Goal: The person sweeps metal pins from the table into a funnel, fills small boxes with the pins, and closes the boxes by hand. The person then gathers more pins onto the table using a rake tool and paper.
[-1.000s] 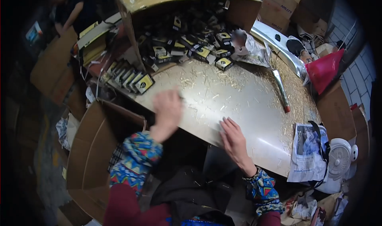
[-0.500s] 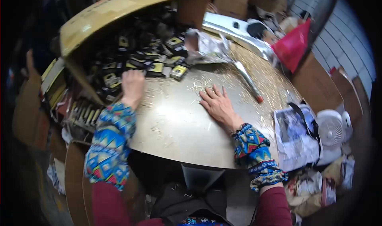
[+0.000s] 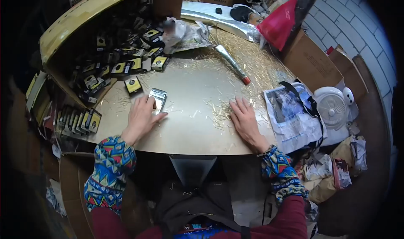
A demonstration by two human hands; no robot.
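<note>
While the right hand [image 3: 246,120] lies flat on the counter [image 3: 189,85], well to the right of the carton [image 3: 69,23], its grip wide beside pale golden slivers [image 3: 219,112], the left hand [image 3: 142,116] is over nearer the carton's mouth. Bent fingers there, touching a small silvery case [image 3: 158,96] just out in front of that opening; whether that left grip closes on it, I can't tell, the thumb sticking out to one side. A lone black-and-yellow box [image 3: 133,85] sits between the case and the carton, and plenty of similar boxes [image 3: 136,64] lie jumbled at the carton's mouth. Right of the carton, a red-tipped rod [image 3: 232,64], and farther right, a white fan [image 3: 331,109].
</note>
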